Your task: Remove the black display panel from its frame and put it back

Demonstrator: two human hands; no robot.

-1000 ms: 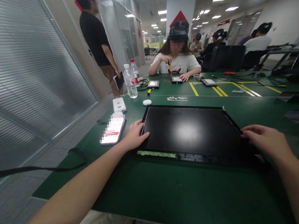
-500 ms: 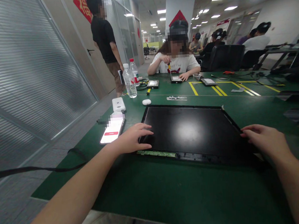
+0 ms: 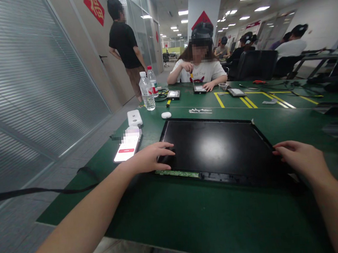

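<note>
A black LCD screen panel (image 3: pixel 217 142) lies flat on the green tabletop in front of me, with a light reflected in its middle. Along its near edge, toward the left, runs a strip of green circuit board (image 3: pixel 177 174). My left hand (image 3: pixel 150 157) is open at the panel's left side, fingers spread over the border. At the opposite side, the thumb and fingers of my right hand (image 3: pixel 301 157) are pinched together on the panel's right edge. The exact contact under those fingertips is partly hidden.
Left of the panel lie a lit phone (image 3: pixel 127 147), a white charger-like block (image 3: pixel 134 118) and a small white case (image 3: pixel 166 115). Bottles (image 3: pixel 146 91) stand behind them. Across the table, a person holds a screwdriver (image 3: pixel 192 77) on a hard drive (image 3: pixel 199 89).
My hands and the panel stay practically where they were. In the background, the standing person in black has shifted slightly to the right. The whole view has moved a touch.
</note>
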